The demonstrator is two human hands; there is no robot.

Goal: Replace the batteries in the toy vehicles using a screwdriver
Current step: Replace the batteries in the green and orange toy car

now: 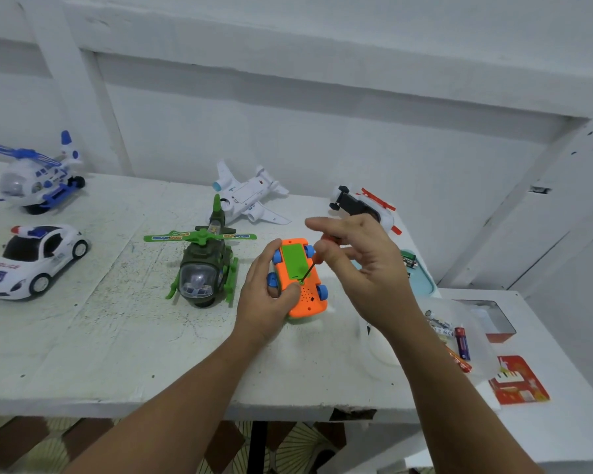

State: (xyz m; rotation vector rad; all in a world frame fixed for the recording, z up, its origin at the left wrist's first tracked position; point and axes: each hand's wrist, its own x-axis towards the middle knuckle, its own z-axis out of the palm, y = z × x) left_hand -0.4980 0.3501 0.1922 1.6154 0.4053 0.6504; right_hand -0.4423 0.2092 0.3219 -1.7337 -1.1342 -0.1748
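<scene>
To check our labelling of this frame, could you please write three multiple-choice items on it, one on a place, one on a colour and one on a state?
1. Where is the police car? A. on the table's left side B. at its right end C. on the floor
2. What colour is the orange toy car's battery cover? A. blue B. green C. white
3. The screwdriver is: A. lying on the table B. held by the right hand, tip at the cover's screw C. in a toolbox

Answers: 1 A, it stands far left, in front of the blue-and-white helicopter. 2 B, the upturned underside's panel is green. 3 B, the fingers pinch its handle; the left hand grips the car.
</scene>
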